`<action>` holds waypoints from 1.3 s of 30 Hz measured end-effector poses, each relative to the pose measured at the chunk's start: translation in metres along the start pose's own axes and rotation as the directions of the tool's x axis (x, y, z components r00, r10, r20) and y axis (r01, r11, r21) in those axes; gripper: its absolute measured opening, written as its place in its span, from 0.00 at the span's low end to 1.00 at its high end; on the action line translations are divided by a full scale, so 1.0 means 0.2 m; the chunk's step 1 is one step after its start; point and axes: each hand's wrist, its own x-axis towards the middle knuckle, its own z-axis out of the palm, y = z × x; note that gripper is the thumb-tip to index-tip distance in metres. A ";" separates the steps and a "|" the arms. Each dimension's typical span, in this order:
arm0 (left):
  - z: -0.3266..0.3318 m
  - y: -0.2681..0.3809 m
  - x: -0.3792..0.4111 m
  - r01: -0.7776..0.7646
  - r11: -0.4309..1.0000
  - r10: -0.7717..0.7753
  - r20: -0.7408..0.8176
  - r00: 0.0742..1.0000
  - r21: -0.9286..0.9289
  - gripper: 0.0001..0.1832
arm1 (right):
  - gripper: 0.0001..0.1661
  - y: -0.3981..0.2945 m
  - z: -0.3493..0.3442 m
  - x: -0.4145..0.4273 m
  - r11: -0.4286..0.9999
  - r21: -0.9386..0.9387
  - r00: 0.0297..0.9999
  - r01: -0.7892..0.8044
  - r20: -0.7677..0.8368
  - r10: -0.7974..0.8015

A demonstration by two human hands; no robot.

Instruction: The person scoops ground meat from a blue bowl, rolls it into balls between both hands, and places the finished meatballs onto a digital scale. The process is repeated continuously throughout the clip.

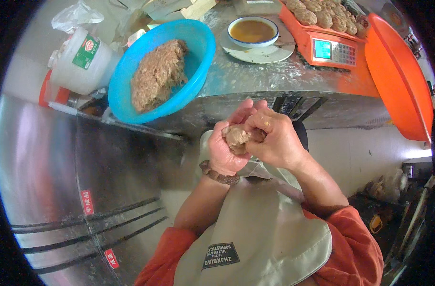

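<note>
A lump of ground meat [235, 138] rests in the cupped palm of my left hand [223, 150]. My right hand [278, 137] pinches the lump's right side with thumb and fingers, and part of the meat is hidden behind them. Both hands are held together in front of my apron, just short of the counter's front edge. Ahead and to the left, a blue plastic basin [198, 77] holds a large mass of ground meat [158, 77]. Shaped meatballs [324, 18] are piled on an orange digital scale [333, 52] at the back right.
A blue-rimmed bowl of brownish-yellow liquid [253, 31] stands on a white plate [265, 55]. An orange basin [396, 78] leans at the counter's right end. A white plastic jug [85, 68] sits left of the blue basin. Steel cabinet doors [124, 161] lie below left.
</note>
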 end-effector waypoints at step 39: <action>-0.21 0.03 -0.05 0.008 0.959 0.005 0.044 0.999 -0.284 0.18 | 0.11 0.21 0.06 0.06 -0.022 0.967 0.936 -0.254 0.251 0.246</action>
